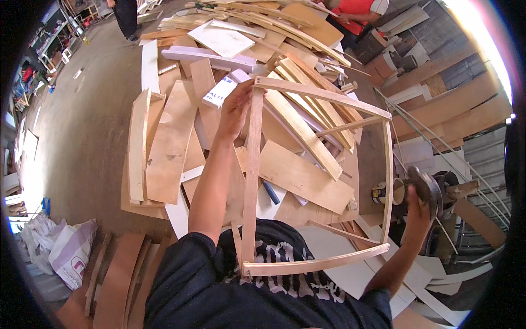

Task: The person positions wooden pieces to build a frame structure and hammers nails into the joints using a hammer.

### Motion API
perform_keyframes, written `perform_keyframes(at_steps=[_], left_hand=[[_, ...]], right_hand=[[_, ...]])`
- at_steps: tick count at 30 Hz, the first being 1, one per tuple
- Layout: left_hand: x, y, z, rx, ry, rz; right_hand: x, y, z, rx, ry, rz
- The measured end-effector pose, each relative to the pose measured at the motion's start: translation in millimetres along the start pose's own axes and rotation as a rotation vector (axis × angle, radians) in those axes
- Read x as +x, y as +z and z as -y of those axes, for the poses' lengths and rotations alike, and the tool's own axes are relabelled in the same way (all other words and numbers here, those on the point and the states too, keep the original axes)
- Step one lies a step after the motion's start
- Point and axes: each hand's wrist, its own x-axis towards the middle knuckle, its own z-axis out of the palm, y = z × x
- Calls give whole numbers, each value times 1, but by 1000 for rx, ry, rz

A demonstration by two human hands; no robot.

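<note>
Concrete floor (93, 131) stretches away on my left, beside a heap of loose boards (307, 170). Above that heap, and before my chest, is an open wooden frame (252, 175) of thin strips. My left hand (237, 112) is closed around its far left corner; my right hand (417, 216), to the right of the frame, grips a dark, rounded tool (427, 189) whose kind I cannot tell. An open can (383, 193) sits near that hand. Just left of my other hand lies a white box (220, 92). Farther out are white bags (74, 252) at lower left and a person in red (353, 10) beyond the heap.
</note>
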Motion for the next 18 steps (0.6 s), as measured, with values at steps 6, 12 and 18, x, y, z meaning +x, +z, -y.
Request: perform_keyframes(at_steps=[6, 12, 18], left_hand=[[6, -1, 7, -63, -1, 45], [7, 0, 5, -61, -85, -28], [4, 11, -12, 37, -102, -56]], right_hand=[[-70, -18, -16, -321, 196, -150], [-115, -2, -43, -595, -93, -266], [-132, 0, -47, -97, 254, -411]])
